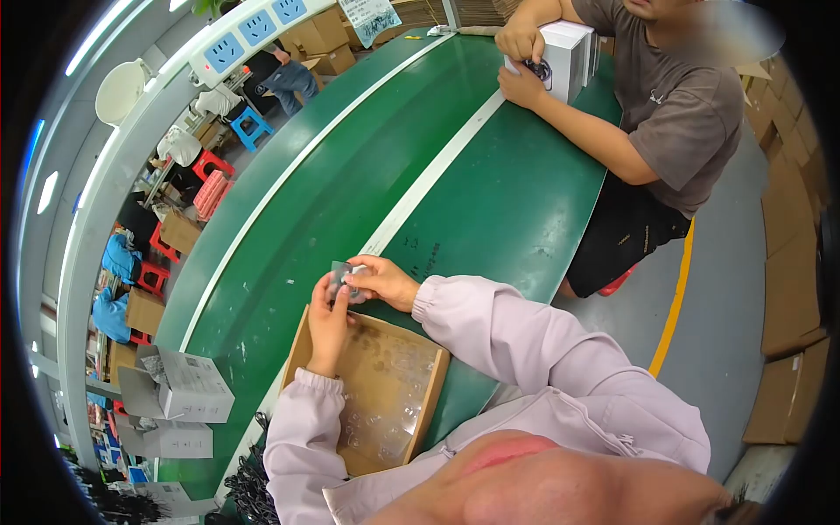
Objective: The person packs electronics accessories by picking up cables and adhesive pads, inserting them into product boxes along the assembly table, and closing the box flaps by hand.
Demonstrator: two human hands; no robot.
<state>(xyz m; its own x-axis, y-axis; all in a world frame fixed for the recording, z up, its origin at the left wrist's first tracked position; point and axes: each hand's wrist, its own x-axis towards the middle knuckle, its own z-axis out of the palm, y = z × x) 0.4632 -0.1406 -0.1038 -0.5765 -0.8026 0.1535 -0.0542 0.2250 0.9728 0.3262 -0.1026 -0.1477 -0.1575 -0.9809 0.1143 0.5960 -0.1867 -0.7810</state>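
My left hand (pixel 327 331) and my right hand (pixel 385 282) meet above the near end of the green table, fingers pinched together. Between their fingertips is a small clear plastic piece (pixel 339 268) with a greyish part; its exact kind is too small to make out. Just below my hands sits a shallow open cardboard box (pixel 435 385). Several clear plastic pieces (pixel 372 424) lie scattered on its bottom. My left wrist crosses the box's left side, and my right forearm passes over its far right corner.
A green table (pixel 490 192) with white strips runs away from me. Across it a co-worker (pixel 682 105) handles a dark object beside white boxes (pixel 564 57). Open white cartons (pixel 197 385) and black cables (pixel 251 486) are at left. A power strip (pixel 254 35) hangs overhead.
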